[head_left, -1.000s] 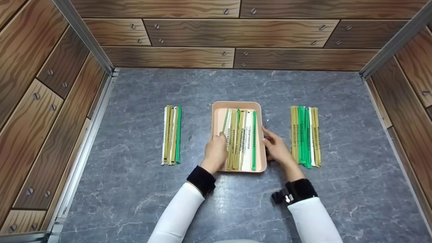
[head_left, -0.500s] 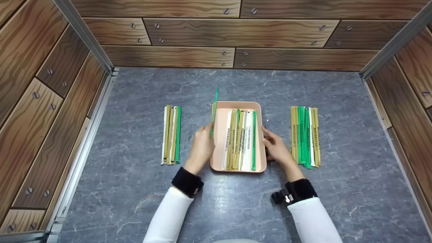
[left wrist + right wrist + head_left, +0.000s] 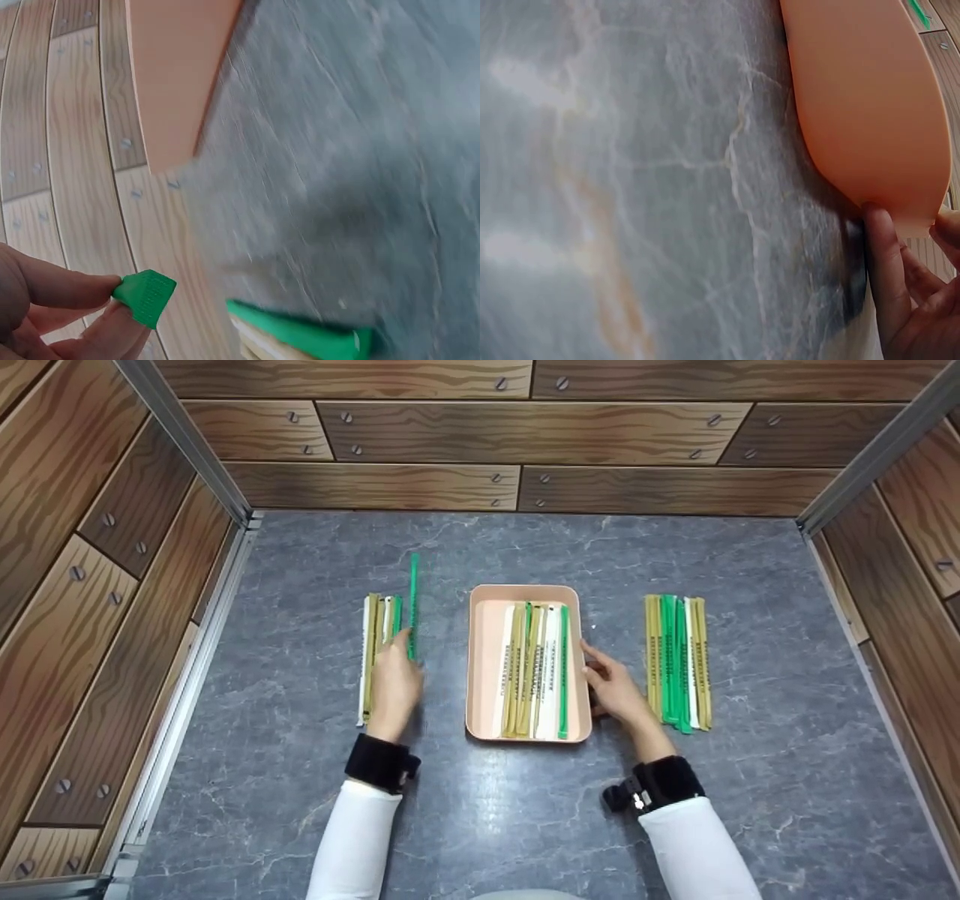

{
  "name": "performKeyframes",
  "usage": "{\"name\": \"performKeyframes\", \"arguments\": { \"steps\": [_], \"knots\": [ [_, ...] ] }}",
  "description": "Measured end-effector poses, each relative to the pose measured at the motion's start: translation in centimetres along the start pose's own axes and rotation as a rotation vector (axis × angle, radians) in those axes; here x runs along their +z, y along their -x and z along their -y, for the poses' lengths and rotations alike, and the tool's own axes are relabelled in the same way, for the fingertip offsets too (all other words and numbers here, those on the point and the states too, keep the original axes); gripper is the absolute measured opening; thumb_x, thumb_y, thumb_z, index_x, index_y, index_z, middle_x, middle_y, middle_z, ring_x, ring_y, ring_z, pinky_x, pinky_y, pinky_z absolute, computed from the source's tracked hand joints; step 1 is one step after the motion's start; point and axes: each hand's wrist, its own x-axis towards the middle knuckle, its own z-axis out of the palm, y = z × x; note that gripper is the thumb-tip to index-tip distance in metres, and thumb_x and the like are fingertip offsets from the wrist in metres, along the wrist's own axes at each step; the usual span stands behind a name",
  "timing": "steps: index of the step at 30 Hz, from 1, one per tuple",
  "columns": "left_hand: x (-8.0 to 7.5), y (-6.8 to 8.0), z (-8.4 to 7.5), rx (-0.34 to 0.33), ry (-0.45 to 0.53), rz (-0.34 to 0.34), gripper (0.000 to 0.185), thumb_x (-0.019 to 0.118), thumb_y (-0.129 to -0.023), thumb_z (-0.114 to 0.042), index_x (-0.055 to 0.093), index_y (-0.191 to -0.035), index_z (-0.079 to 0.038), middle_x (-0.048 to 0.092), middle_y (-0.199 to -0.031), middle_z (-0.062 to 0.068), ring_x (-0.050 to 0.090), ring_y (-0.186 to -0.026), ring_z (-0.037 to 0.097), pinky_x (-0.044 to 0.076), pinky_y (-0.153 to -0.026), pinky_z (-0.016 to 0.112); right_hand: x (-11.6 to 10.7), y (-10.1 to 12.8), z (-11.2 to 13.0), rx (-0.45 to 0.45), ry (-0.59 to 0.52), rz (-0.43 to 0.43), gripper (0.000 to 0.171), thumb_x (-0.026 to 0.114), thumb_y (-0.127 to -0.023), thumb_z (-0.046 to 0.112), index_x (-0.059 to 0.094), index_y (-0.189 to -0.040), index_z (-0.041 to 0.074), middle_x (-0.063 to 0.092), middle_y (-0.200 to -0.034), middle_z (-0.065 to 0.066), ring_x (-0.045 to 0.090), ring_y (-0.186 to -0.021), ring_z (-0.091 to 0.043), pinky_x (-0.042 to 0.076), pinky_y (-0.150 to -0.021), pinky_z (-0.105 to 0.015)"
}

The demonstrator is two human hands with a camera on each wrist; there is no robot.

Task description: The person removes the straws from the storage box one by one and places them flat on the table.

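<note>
Green stick packet (image 3: 414,585) pinched by the left hand (image 3: 397,682), just right of a packet row (image 3: 373,619) on the grey desk (image 3: 300,780). The right hand (image 3: 615,688), loosely spread, touches the side of a peach tray (image 3: 485,660) in which more packets (image 3: 534,671) lie lengthwise.

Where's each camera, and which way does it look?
Head: on the head, looks forward and down at the peach tray; left hand, right hand and white sleeves show.
Left wrist: on that wrist, looks at left fingers pinching a green stick.
Right wrist: on that wrist, looks at the tray's side; right hand shows.
Both wrist views share the tray.
</note>
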Motion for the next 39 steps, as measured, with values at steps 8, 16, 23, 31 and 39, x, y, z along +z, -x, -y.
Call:
{"name": "performKeyframes", "arguments": {
  "steps": [8, 16, 23, 31, 39],
  "knots": [
    [-1.5, -0.5, 2.5, -0.142, -0.072, 0.02, 0.053, 0.052, -0.082, 0.015, 0.057, -0.133, 0.0, 0.065, -0.109, 0.03, 0.064, -0.09, 0.045, 0.052, -0.072, 0.055, 0.0, 0.0, 0.1, 0.007, -0.002, 0.004, 0.053, 0.045, -0.104, 0.01, 0.033, -0.154, 0.021, 0.05, -0.131, -0.029, 0.06, -0.1, -0.037, 0.058, -0.056, -0.044],
    [-3.3, -1.0, 5.4, -0.277, -0.148, 0.099, 0.049, 0.053, -0.083, 0.007, 0.062, -0.13, -0.002, 0.067, -0.112, 0.025, 0.065, -0.09, 0.043, 0.052, -0.073, 0.053, -0.1, 0.1, 0.1, 0.012, 0.019, 0.01, 0.053, 0.046, -0.104, 0.013, 0.033, -0.155, 0.022, 0.05, -0.133, -0.028, 0.061, -0.101, -0.038, 0.058, -0.055, -0.044],
    [-4.3, -1.4, 7.2, -0.391, -0.16, 0.118, 0.048, 0.049, -0.088, 0.003, 0.06, -0.134, -0.007, 0.065, -0.118, 0.024, 0.063, -0.097, 0.045, 0.051, -0.076, 0.056, -0.2, 0.0, 0.1, 0.013, 0.025, 0.001, 0.053, 0.046, -0.104, 0.013, 0.033, -0.154, 0.024, 0.05, -0.133, -0.028, 0.06, -0.102, -0.038, 0.058, -0.056, -0.044],
    [-4.3, -1.6, 8.1, -0.373, -0.198, 0.184, 0.042, 0.052, -0.09, 0.0, 0.062, -0.13, -0.003, 0.064, -0.119, 0.026, 0.061, -0.102, 0.046, 0.049, -0.082, 0.057, -0.1, 0.0, 0.0, 0.013, 0.016, -0.004, 0.053, 0.046, -0.104, 0.012, 0.033, -0.154, 0.023, 0.05, -0.132, -0.029, 0.062, -0.097, -0.036, 0.058, -0.056, -0.044],
    [-4.2, -1.5, 8.0, -0.367, -0.197, 0.261, 0.047, 0.048, -0.089, 0.009, 0.06, -0.133, -0.004, 0.062, -0.124, 0.024, 0.059, -0.105, 0.044, 0.048, -0.085, 0.056, -0.2, -0.1, 0.0, -0.009, 0.017, -0.002, 0.052, 0.046, -0.104, 0.011, 0.034, -0.154, 0.021, 0.05, -0.133, -0.03, 0.061, -0.101, -0.038, 0.058, -0.055, -0.044]
  ]
}}
